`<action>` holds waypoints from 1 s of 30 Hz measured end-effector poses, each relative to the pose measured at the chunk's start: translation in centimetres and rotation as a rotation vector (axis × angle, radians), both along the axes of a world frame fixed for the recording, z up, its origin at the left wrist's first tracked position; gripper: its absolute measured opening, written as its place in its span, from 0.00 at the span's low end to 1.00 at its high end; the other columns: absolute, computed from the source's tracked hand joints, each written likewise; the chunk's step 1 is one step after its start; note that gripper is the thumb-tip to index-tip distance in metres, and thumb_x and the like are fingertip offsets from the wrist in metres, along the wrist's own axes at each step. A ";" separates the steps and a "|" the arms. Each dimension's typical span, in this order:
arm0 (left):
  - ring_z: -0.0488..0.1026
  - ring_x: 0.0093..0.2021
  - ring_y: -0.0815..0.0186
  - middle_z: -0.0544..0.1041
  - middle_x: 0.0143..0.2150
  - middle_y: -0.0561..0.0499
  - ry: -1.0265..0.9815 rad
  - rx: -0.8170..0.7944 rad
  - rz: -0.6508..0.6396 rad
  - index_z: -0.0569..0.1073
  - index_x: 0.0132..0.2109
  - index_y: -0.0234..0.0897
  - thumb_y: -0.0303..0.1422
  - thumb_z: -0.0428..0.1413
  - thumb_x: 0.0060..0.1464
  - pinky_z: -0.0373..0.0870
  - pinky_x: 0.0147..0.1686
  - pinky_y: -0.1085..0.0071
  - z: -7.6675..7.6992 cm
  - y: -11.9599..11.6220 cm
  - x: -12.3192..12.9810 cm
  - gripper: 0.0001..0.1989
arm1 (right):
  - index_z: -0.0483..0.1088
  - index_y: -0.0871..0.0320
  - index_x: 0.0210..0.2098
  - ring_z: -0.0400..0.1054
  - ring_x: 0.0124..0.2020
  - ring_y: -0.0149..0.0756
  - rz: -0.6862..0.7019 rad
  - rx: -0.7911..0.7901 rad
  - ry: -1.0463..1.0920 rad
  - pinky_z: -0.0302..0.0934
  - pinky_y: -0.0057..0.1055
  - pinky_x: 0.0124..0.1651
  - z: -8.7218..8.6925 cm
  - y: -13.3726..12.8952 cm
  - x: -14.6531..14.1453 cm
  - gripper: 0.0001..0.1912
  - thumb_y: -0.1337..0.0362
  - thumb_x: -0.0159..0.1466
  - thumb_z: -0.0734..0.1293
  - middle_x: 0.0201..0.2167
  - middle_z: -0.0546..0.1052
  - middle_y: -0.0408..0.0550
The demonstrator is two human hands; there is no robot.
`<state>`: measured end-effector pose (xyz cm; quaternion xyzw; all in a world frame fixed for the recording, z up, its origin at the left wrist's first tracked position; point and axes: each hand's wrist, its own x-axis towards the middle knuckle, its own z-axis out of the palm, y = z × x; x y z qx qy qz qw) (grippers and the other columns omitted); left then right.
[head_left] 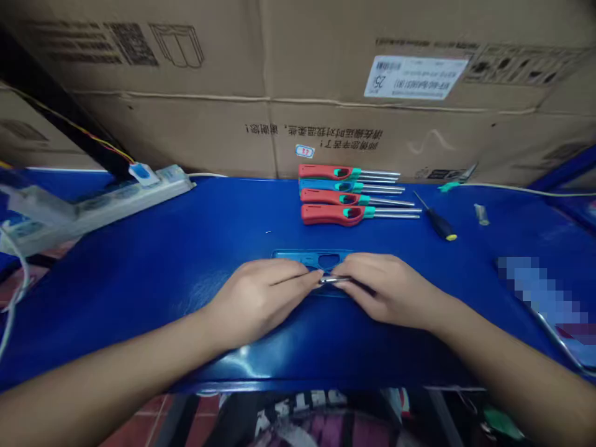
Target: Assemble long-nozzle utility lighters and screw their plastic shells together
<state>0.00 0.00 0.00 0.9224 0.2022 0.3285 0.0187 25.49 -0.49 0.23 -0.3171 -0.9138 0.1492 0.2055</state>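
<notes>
Near the middle of the blue table, my left hand (267, 298) and my right hand (388, 285) meet over a blue plastic casing (298, 254). A short metal tube (334, 280) runs between them; its left end is at my left fingertips and its right end goes under my right fingers. Both hands have their fingers pressed together around it. The casing lies flat just behind and beneath the hands, with an oval opening in it. My fingers hide its middle and part of its front edge.
Behind the hands lie several red and blue lighters (333, 215) with metal tubes. A screwdriver (437, 223) and a phone-like object (544, 304) are to the right. A power strip (125, 202) sits at left, and a cardboard box (195, 130) stands along the back.
</notes>
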 end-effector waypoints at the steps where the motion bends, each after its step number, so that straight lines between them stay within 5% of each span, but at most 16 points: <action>1: 0.80 0.36 0.64 0.82 0.40 0.45 0.005 -0.009 -0.008 0.77 0.51 0.29 0.26 0.55 0.65 0.78 0.36 0.69 0.0 0.0 0.0 0.10 | 0.71 0.60 0.44 0.69 0.37 0.32 -0.005 -0.064 0.040 0.61 0.29 0.41 0.2 -0.2 -0.3 0.08 0.67 0.71 0.61 0.37 0.76 0.47; 5: 0.80 0.39 0.65 0.82 0.41 0.46 0.010 -0.098 -0.046 0.77 0.51 0.31 0.26 0.55 0.66 0.77 0.39 0.71 0.0 -0.1 0.0 0.10 | 0.71 0.58 0.39 0.67 0.34 0.29 -0.041 -0.259 0.117 0.60 0.27 0.39 0.7 -0.7 -1.1 0.04 0.66 0.69 0.64 0.33 0.74 0.43; 8: 0.79 0.39 0.66 0.81 0.41 0.48 0.000 -0.201 -0.065 0.77 0.51 0.33 0.27 0.55 0.66 0.76 0.39 0.73 -0.5 -0.4 0.4 0.10 | 0.72 0.57 0.33 0.65 0.31 0.30 -0.094 -0.305 0.092 0.58 0.29 0.36 0.7 -0.8 -1.4 0.11 0.58 0.68 0.66 0.28 0.72 0.41; 15: 0.74 0.34 0.72 0.77 0.44 0.50 -0.105 -0.494 0.033 0.72 0.60 0.36 0.27 0.60 0.61 0.74 0.38 0.77 -0.9 -0.5 1.0 0.20 | 0.70 0.58 0.27 0.61 0.28 0.30 -0.163 -0.182 0.097 0.54 0.30 0.32 0.9 -0.4 -0.7 0.13 0.60 0.66 0.67 0.22 0.67 0.40; 20: 0.75 0.40 0.69 0.78 0.46 0.48 -0.150 -0.662 0.095 0.74 0.58 0.38 0.29 0.61 0.59 0.74 0.43 0.72 -0.2 -0.1 0.8 0.20 | 0.68 0.58 0.26 0.61 0.29 0.31 -0.206 -0.108 0.163 0.56 0.30 0.33 1.1 0.5 0.4 0.12 0.62 0.65 0.68 0.23 0.67 0.42; 30: 0.77 0.29 0.69 0.78 0.35 0.50 -0.486 -1.521 0.098 0.78 0.51 0.33 0.41 0.58 0.63 0.78 0.32 0.71 0.1 1.1 0.9 0.17 | 0.68 0.58 0.30 0.61 0.32 0.34 -0.131 0.089 0.172 0.57 0.34 0.38 1.3 1.1 1.1 0.08 0.65 0.65 0.68 0.27 0.72 0.45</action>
